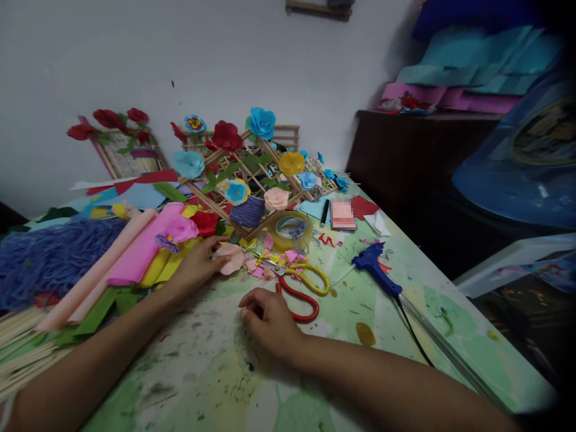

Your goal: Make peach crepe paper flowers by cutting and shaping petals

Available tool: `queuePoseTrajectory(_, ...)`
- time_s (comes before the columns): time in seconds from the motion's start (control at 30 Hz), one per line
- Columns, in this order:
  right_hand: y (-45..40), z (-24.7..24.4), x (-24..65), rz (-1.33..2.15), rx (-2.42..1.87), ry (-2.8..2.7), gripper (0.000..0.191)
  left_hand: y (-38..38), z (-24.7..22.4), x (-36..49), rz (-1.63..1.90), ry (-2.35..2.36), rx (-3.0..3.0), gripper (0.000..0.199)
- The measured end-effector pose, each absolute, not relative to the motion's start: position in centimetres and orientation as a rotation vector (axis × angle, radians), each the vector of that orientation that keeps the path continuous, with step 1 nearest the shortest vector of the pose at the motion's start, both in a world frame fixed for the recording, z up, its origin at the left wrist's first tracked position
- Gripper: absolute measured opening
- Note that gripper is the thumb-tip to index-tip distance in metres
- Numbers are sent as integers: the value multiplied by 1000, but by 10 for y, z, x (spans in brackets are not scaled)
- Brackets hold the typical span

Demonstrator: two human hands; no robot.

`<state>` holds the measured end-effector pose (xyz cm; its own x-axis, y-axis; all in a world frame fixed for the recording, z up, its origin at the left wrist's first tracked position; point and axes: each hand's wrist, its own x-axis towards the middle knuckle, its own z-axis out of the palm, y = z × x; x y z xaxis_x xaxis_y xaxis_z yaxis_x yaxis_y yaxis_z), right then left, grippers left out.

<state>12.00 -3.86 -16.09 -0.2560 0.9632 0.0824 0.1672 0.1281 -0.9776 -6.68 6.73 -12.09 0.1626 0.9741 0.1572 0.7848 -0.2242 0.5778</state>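
My left hand (200, 264) has its thumb and fingers closed on a pale pink paper piece (230, 258), cut in a rounded petal shape, low over the table. Closer to me, my right hand (270, 318) rests with curled fingers, the thumb and forefinger tips together; anything between them is too small to make out. Just beyond the right hand lie scissors (281, 270) with one yellow and one red handle loop. Pink and yellow paper scraps (258, 267) surround the blades. A roll of clear tape (292, 231) sits behind them.
A stick lattice frame (211, 207) with paper flowers stands at the back. Crepe paper rolls (146, 240), blue yarn (58, 252) and thin sticks (27, 354) lie on the left. A blue glue gun (378, 267) with its cord lies right, beside long glue sticks (450, 348).
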Motion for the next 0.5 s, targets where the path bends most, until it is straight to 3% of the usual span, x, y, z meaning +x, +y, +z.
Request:
queuePoseTrajectory(0.13, -38, -160, 119, 1284, -1047, -1414, 13, 46, -103, -70, 953, 1581, 1881, 51)
queuePoseTrajectory(0.33, -40, -158, 124, 1199, -946, -1300, 55, -2, -104, -48, 889, 1253, 1429, 44)
queuePoseTrajectory(0.5, -39, -162, 124, 1257, -880, -1418, 38, -17, -114, -36, 775, 1229, 1575, 26)
